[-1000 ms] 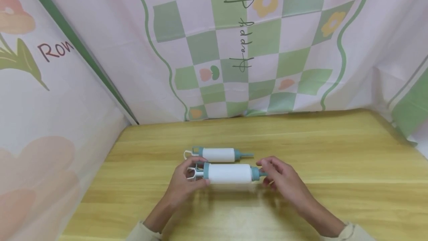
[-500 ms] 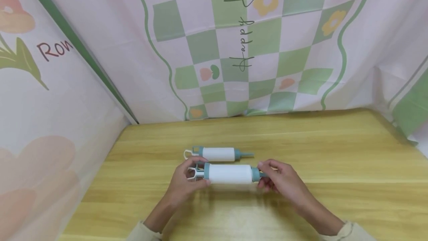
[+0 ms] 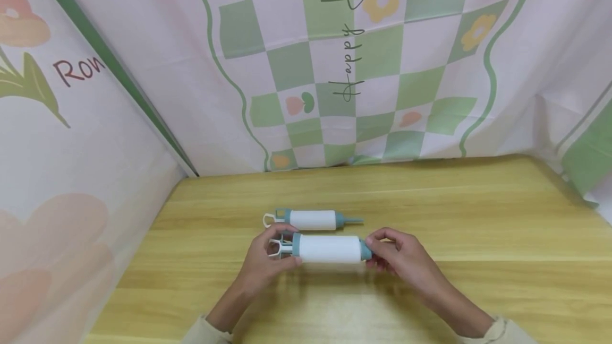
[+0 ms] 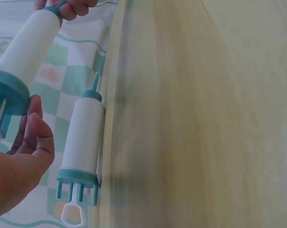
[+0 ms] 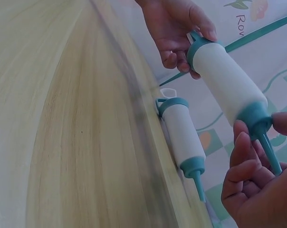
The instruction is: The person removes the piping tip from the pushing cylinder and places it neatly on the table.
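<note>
White bottle (image 3: 330, 249), left fingers (image 3: 286, 265), right fingers (image 3: 385, 250) gripping it, nozzle (image 5: 269, 153) hidden in head view

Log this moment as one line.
held bottle: between both hands | left hand: grips handle end | right hand: pinches nozzle end | other bottle: lies beyond, on table

The worktop (image 3: 516, 227) was honey-yellow with streaky wood grain. Over it I saw the held bottle (image 3: 330, 249), white-bodied with teal ends; the second bottle (image 3: 312, 220), on the worktop, wore the same white and teal. Beyond the worktop, a curtain (image 3: 330, 137) showed green-and-white checks, yellow flowers and dark lettering. Cream sleeves (image 3: 207, 331) showed at the worktop's near side.
</note>
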Motion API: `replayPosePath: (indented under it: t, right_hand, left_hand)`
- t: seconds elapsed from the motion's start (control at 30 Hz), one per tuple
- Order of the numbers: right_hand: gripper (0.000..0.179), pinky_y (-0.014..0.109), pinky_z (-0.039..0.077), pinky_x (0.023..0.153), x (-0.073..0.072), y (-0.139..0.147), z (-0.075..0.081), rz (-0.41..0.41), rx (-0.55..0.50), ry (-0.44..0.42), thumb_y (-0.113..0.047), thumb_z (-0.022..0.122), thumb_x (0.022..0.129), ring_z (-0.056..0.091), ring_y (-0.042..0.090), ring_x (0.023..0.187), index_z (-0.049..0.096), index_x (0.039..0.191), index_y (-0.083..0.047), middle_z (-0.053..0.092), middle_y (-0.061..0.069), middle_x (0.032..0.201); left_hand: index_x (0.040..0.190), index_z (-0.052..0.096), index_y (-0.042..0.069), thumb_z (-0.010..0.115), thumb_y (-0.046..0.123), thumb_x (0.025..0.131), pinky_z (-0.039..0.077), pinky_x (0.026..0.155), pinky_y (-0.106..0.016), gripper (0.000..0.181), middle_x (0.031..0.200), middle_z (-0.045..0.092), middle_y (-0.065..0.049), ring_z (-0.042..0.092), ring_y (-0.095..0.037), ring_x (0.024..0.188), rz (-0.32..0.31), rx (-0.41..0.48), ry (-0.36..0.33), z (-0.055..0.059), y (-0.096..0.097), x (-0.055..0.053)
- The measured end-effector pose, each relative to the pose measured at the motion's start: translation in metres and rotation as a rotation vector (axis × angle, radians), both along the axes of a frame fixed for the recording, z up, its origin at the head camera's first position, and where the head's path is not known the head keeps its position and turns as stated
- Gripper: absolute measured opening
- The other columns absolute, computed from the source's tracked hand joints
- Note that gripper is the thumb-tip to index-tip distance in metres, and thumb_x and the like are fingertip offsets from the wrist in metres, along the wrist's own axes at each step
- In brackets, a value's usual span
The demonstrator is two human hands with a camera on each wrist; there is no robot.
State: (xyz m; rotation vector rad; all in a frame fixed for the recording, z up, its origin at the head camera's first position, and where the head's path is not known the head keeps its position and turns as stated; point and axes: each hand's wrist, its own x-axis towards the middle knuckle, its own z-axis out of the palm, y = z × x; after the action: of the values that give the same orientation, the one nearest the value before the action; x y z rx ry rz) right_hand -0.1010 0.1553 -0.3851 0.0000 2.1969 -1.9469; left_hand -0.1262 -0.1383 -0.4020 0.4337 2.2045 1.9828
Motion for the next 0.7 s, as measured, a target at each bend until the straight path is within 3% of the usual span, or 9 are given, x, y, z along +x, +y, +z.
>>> replayPosePath:
  t: [0.17, 0.4, 0.7]
  right_hand:
    - [0.032, 0.029, 0.051, 0.064, 0.0005, 0.0028, -0.0005, 0.044, 0.014, 0.039, -0.022, 0.067, 0.097, 0.06, 0.028, 0.081, 0.061, 0.117, 0.002, 0.067, 0.014, 0.095]
    - [0.033, 0.034, 0.057, 0.081, 0.0022, 0.0052, -0.0048, 0.091, 0.004, 0.142, -0.014, 0.072, 0.093, 0.063, 0.029, 0.099, 0.06, 0.119, 0.003, 0.064, 0.016, 0.11]
    - [0.035, 0.033, 0.057, 0.079, 0.0045, 0.0062, -0.0066, 0.104, -0.009, 0.202, -0.011, 0.074, 0.09, 0.062, 0.032, 0.097, 0.06, 0.118, 0.003, 0.064, 0.017, 0.111]
  left_hand:
    - [0.124, 0.059, 0.002, 0.078, 0.003, 0.075, 0.057, 0.082, -0.04, 0.052, 0.114, 0.056, -0.021, 0.061, -0.029, 0.093, 0.001, 0.001, -0.004, 0.0011, -0.0007, 0.0002]
    - [0.123, 0.059, 0.002, 0.078, 0.005, 0.076, 0.057, 0.081, -0.039, 0.051, 0.113, 0.057, -0.019, 0.061, -0.029, 0.093, 0.004, -0.01, 0.002, 0.001, -0.0016, -0.0005]
    - [0.122, 0.061, 0.004, 0.079, 0.006, 0.075, 0.057, 0.081, -0.041, 0.05, 0.114, 0.056, -0.02, 0.061, -0.029, 0.093, 0.007, -0.002, 0.001, 0.0012, -0.0017, -0.0006]
